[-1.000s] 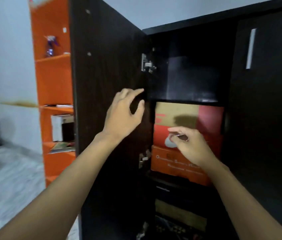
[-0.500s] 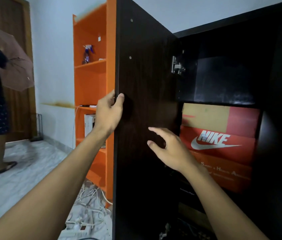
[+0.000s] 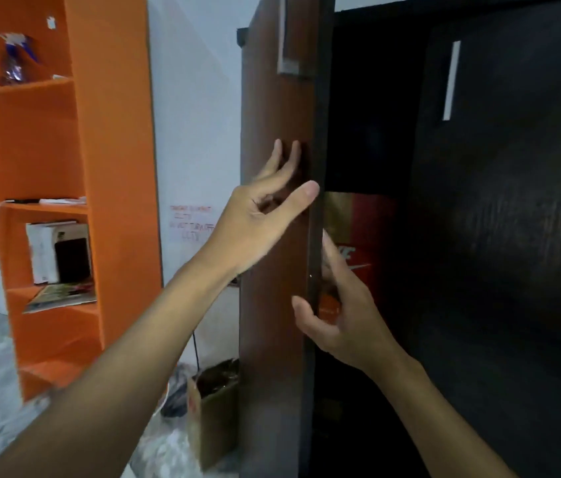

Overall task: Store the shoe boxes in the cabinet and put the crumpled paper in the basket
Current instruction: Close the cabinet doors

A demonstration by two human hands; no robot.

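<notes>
Left hand (image 3: pixel 265 215): fingers (image 3: pixel 277 157) spread and straight, tips against the brown outer face of the cabinet door (image 3: pixel 272 339), thumb out toward its free edge; nothing gripped.

Right hand (image 3: pixel 341 319): pinches that same edge, thumb on the outer face, the other fingers (image 3: pixel 329 250) behind it.

Shoe box (image 3: pixel 362 236): red, on a shelf inside the cabinet (image 3: pixel 513 236), seen through the gap beside the door. I read only the last letters, "KE", and part of a swoosh. An orange box (image 3: pixel 328 309) sits under it, print unreadable.

Wall note (image 3: pixel 189 222) left of the door: red handwriting, too blurred to read.

Versus 0.5 s ago: the door stood wide, dark inner face to me, and the full NIKE word showed. It has now swung nearly shut, with the outer face and pale handle (image 3: pixel 287 36) toward me. The left hand has left the outer edge for the face; the right, then loose in front, is now on the edge.

Further left: orange shelf unit (image 3: pixel 113 167).
</notes>
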